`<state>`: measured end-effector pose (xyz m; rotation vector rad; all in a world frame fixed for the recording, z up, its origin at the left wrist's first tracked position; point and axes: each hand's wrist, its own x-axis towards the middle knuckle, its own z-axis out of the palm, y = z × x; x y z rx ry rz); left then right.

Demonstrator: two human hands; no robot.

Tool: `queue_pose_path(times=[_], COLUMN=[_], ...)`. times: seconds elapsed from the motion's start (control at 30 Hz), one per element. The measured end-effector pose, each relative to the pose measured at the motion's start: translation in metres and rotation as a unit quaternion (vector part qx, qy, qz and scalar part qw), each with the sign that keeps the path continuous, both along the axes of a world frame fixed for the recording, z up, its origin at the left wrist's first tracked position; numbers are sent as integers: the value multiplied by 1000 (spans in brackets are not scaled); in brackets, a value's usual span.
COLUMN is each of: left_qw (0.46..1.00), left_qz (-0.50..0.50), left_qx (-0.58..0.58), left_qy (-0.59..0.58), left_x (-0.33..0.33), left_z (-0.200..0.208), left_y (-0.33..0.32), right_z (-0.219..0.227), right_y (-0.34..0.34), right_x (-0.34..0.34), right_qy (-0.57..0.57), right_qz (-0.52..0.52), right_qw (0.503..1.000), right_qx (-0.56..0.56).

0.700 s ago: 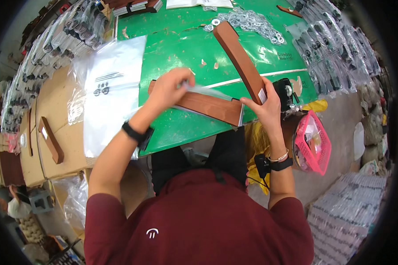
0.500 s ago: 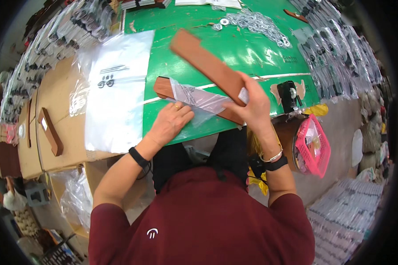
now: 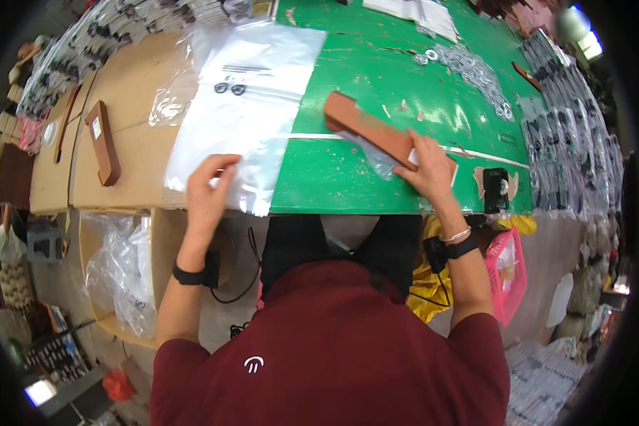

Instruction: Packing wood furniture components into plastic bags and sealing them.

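My right hand (image 3: 431, 170) grips the near right end of a reddish-brown wooden bar (image 3: 373, 128) with a notched, wider far end. The bar lies slantwise low over the green table. Beneath it a clear plastic sleeve (image 3: 380, 162) shows; the second wooden bar seen in it earlier is mostly hidden now. My left hand (image 3: 207, 190) is above the near edge of a stack of clear flat plastic bags (image 3: 252, 113), with fingers bent and thumb apart from them. Nothing shows between its fingertips.
Two more wooden bars, one with a white label (image 3: 103, 145), lie on the cardboard (image 3: 138, 145) at left. Metal rings (image 3: 476, 74) are heaped on the green table (image 3: 326, 184). A black device (image 3: 497, 190) stands near its front edge. Bagged parts (image 3: 564, 156) line the right; a pink basket (image 3: 508, 277) stands below.
My left hand has left the sleeved bar and moved left to the bag stack. My right hand has lowered its wooden bar over the sleeved one. The view has shifted too.
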<state>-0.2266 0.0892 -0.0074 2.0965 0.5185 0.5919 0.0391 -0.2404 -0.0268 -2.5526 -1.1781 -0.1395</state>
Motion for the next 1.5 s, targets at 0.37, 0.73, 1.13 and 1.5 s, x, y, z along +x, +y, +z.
queue_pose_path(times=[0.37, 0.73, 1.13, 1.5], left_qw=[888, 756, 767, 745], left_qz=[-305, -479, -474, -415], left_qx=[10, -146, -286, -279], left_qy=[-344, -422, -325, -441], left_x=[-44, -51, -79, -67], left_z=[166, 180, 165, 191], left_y=[-64, -59, -64, -72], right_z=[4, -24, -35, 106], right_y=[176, 265, 276, 327], right_x=[-62, -121, -95, -10], right_qy=[83, 69, 401, 252], right_qz=[282, 276, 197, 298], right_qw=[944, 955, 875, 784], right_qx=[151, 85, 187, 482])
